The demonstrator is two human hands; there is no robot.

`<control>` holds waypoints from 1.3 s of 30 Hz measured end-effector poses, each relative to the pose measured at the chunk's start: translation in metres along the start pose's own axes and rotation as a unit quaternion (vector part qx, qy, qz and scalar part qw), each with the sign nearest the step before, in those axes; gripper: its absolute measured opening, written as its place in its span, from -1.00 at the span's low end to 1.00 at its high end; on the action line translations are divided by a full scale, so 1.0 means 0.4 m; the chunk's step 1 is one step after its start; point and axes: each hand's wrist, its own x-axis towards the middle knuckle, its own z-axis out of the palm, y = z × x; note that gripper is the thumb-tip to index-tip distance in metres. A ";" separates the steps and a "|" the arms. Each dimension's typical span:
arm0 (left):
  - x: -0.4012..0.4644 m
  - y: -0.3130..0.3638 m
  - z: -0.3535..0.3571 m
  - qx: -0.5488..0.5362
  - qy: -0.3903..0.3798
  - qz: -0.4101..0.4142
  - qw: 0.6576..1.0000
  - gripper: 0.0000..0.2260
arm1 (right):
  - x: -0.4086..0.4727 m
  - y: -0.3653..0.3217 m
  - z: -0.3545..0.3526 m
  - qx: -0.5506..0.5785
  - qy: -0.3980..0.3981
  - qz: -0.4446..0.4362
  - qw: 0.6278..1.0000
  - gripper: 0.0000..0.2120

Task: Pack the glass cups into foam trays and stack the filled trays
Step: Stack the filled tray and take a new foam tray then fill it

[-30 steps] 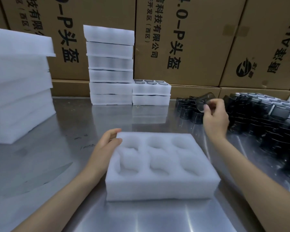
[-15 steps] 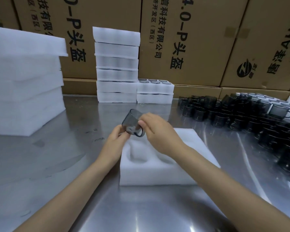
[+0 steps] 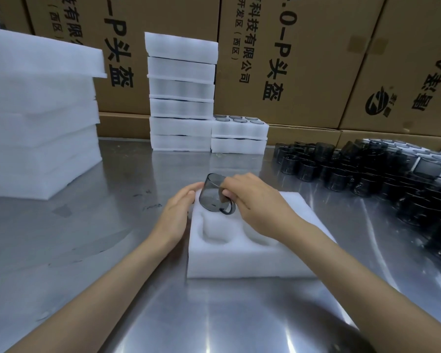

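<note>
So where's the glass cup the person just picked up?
In the head view, the smoky glass cup is mid-frame, tilted over the foam tray's far-left pocket, gripped by the right hand, with the left hand beside it.

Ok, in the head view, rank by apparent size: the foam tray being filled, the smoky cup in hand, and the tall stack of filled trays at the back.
1. Foam tray and tall stack: similar in apparent area; the tray is much nearer the camera, so I won't rank them.
2. Smoky cup, held by the right hand: clearly smallest.
</note>
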 end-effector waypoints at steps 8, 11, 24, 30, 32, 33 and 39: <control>-0.002 -0.004 -0.001 0.056 -0.032 0.013 0.998 -0.70 | 0.002 0.017 -0.006 -0.058 -0.001 -0.029 0.998 -0.84; -0.004 0.000 0.001 0.041 -0.033 0.022 0.998 -0.74 | 0.002 0.015 -0.004 -0.063 0.000 -0.034 0.997 -0.86; 0.007 -0.012 -0.010 0.037 -0.037 -0.002 0.999 -0.61 | -0.003 0.011 0.001 -0.108 -0.002 -0.036 0.993 -0.87; 0.007 -0.022 -0.008 0.058 -0.039 0.036 0.997 -0.67 | -0.011 0.019 -0.001 0.045 0.006 0.029 0.999 -0.74; 0.004 -0.020 -0.011 0.072 -0.033 0.068 0.995 -0.71 | -0.012 0.018 0.000 0.065 0.019 0.029 0.997 -0.74; 0.002 -0.020 -0.013 0.080 -0.031 0.083 0.993 -0.72 | -0.013 0.017 0.001 0.063 0.020 0.025 0.998 -0.73; -0.021 -0.011 -0.032 0.158 -0.028 0.160 0.974 -0.69 | -0.020 0.018 -0.003 0.064 0.014 0.024 0.998 -0.63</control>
